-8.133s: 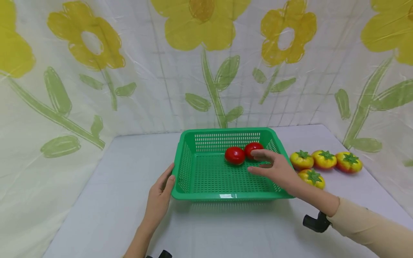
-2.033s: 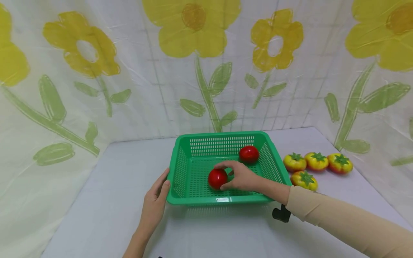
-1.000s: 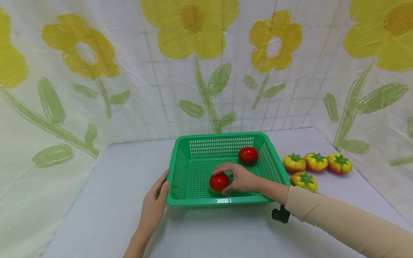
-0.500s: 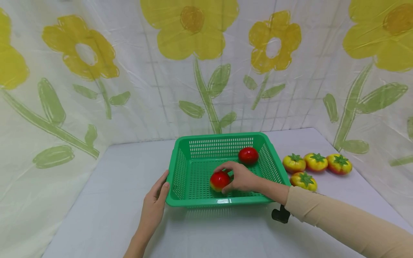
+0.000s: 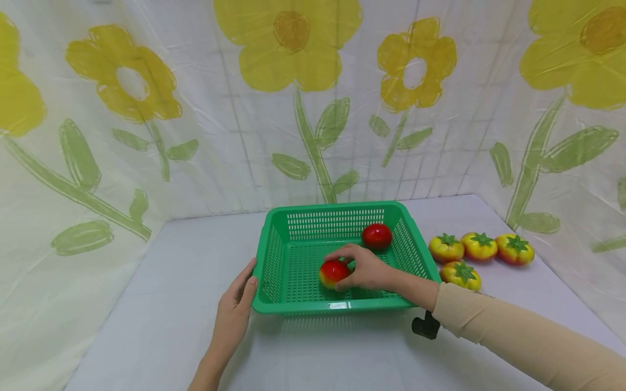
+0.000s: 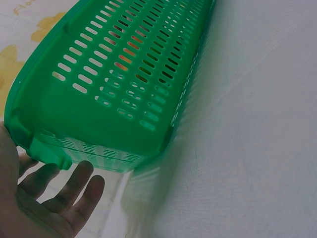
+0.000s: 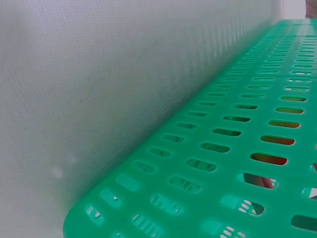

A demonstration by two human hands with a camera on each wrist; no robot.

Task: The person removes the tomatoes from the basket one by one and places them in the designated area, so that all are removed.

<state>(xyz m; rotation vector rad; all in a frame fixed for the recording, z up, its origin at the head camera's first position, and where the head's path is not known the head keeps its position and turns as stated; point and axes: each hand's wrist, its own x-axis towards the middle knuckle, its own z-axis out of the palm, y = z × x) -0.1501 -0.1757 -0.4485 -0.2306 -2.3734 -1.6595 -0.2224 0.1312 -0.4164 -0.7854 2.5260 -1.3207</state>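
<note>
Curled right hand (image 5: 367, 270) grips glossy round red tomato (image 5: 332, 271).

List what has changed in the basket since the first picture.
The right hand took hold of one red tomato and moved it from the far right corner to the near middle. The other red tomato, the left hand at the basket and the four yellow tomatoes stayed.

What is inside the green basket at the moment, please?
The green basket holds two red tomatoes: the far tomato lies free near the back right corner, the near tomato is gripped by the right hand, whose fingers cover its right side.
</note>
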